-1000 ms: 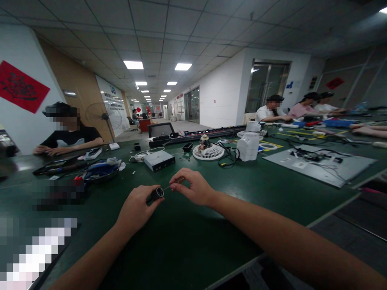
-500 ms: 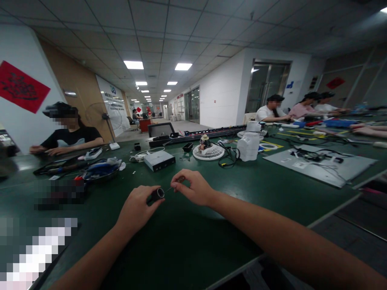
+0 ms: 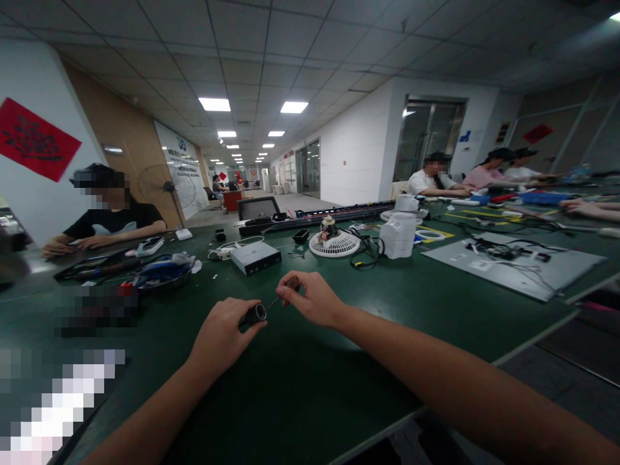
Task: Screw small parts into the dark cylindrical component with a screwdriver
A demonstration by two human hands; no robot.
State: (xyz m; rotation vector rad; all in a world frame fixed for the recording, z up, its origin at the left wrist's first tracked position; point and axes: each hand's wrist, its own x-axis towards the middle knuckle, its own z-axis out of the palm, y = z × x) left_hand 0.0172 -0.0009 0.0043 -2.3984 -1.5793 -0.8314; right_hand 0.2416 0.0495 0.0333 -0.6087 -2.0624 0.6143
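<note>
My left hand (image 3: 223, 329) is closed round a small dark cylinder (image 3: 255, 314) with a pale ring at its open end, which faces right. Between thumb and fingers of my right hand (image 3: 310, 298) is a screwdriver (image 3: 292, 284) with a brownish handle. Its thin shaft points down and left toward the mouth of the cylinder; whether the tip touches or goes inside I cannot tell. Both hands are held over the green table (image 3: 290, 394).
Beyond my hands lie a silver disc drive (image 3: 256, 257), a white fan grille with a motor (image 3: 334, 242) and a white plastic housing (image 3: 397, 236). A grey panel with parts (image 3: 513, 261) lies right, a blue bundle (image 3: 162, 271) left. Other people (image 3: 113, 206) sit around the table.
Both hands have shifted slightly to the right with what they hold. The screwdriver shaft shows a little more clearly between them.
</note>
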